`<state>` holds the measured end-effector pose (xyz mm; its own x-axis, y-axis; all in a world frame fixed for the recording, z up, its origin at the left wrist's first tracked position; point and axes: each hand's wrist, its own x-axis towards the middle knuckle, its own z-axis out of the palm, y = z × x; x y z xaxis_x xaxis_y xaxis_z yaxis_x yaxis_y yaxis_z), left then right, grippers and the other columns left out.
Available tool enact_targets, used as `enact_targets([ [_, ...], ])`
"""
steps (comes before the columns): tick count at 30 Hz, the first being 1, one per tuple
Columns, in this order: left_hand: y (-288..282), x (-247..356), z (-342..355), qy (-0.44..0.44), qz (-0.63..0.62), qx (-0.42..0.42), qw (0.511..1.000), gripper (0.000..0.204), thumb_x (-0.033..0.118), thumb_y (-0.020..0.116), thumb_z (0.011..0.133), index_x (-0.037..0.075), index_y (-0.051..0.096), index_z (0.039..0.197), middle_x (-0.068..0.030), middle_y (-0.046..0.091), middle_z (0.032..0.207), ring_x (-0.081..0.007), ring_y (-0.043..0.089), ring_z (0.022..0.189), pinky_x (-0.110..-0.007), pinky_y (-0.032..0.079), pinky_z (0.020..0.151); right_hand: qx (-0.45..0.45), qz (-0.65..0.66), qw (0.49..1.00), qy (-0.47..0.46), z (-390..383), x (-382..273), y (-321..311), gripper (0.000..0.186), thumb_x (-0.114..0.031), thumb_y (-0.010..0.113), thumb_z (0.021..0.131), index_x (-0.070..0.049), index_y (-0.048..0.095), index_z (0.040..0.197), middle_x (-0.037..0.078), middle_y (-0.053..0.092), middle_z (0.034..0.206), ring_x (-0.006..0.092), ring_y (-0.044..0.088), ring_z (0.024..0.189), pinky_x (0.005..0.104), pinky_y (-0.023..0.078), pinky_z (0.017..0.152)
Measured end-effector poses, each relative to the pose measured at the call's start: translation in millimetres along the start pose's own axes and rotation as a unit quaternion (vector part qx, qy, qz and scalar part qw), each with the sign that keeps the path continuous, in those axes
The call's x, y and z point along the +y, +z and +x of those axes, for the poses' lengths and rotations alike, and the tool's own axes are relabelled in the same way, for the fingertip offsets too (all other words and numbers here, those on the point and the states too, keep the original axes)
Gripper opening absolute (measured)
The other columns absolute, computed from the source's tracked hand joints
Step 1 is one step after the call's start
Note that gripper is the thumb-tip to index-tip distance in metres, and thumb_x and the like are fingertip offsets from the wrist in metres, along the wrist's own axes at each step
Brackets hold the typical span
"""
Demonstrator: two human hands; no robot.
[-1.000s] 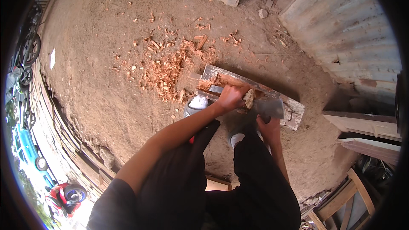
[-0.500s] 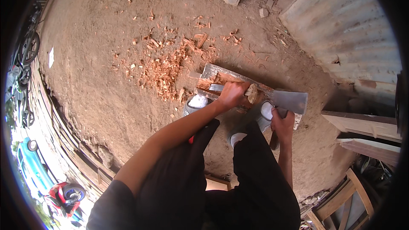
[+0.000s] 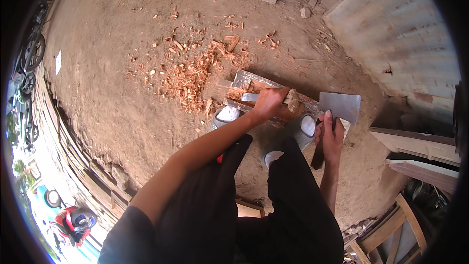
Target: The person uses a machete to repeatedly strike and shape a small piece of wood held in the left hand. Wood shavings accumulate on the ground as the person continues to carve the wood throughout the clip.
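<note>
My left hand [image 3: 271, 102] is closed around the handle of a chisel, whose battered wooden end [image 3: 292, 101] sticks out to the right. The chisel's metal blade [image 3: 249, 96] lies in the rough orange-brown cut of a weathered board [image 3: 244, 76] on the ground. My right hand [image 3: 331, 137] grips the dark handle [image 3: 317, 154] of a broad flat-bladed tool, like a cleaver or axe, with its steel blade [image 3: 340, 106] over the board's right end. My shoes [image 3: 226, 114] are at the board's near side, below both hands.
Orange wood chips [image 3: 193, 80] are scattered on the dirt ground [image 3: 107, 98]. Corrugated metal sheets [image 3: 395, 44] stand behind and to the right, along with wooden panels [image 3: 415, 142] and a chair-like wooden frame [image 3: 386, 227]. Motorbikes [image 3: 78, 222] and stacked planks [image 3: 83, 161] line the left.
My right hand has moved up and to the right, lifting the broad blade from beside the chisel's end and exposing my right shoe. My left hand holds nearly the same spot.
</note>
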<state>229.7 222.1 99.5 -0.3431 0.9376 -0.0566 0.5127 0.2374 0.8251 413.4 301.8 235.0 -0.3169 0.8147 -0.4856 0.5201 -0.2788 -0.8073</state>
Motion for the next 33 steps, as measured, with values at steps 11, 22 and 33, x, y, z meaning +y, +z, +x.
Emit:
enact_targets([
  [11,-6,8,-2,-0.001,0.017,0.006,1.0,0.06,0.043,0.086,0.064,0.004,0.066,0.104,-0.021,0.072,0.086,-0.0387,0.072,0.081,-0.046,0.056,0.07,-0.025,0.001,0.997,0.074,13,2,-11,0.041,-0.042,0.057,0.106,-0.004,0.056,0.092,0.0,0.049,0.061,0.0099,0.048,0.045,0.027,0.039,0.042],
  [22,3,-8,-3,0.011,0.05,-0.024,0.998,0.07,0.047,0.088,0.061,0.005,0.065,0.112,-0.0189,0.072,0.087,-0.0365,0.072,0.081,-0.047,0.055,0.07,-0.033,0.036,0.995,0.089,9,23,2,0.043,-0.045,0.056,0.106,-0.005,0.056,0.089,0.0,0.049,0.06,0.0115,0.047,0.045,0.0278,0.039,0.042],
  [33,2,-44,-18,0.078,0.122,-0.016,0.989,0.045,0.028,0.082,0.073,0.009,0.062,0.108,-0.0133,0.072,0.091,-0.0328,0.073,0.077,-0.045,0.054,0.061,-0.091,-0.096,0.99,0.044,19,29,3,0.044,-0.044,0.058,0.105,-0.003,0.057,0.088,0.002,0.051,0.059,0.0112,0.051,0.047,0.0291,0.04,0.044],
])
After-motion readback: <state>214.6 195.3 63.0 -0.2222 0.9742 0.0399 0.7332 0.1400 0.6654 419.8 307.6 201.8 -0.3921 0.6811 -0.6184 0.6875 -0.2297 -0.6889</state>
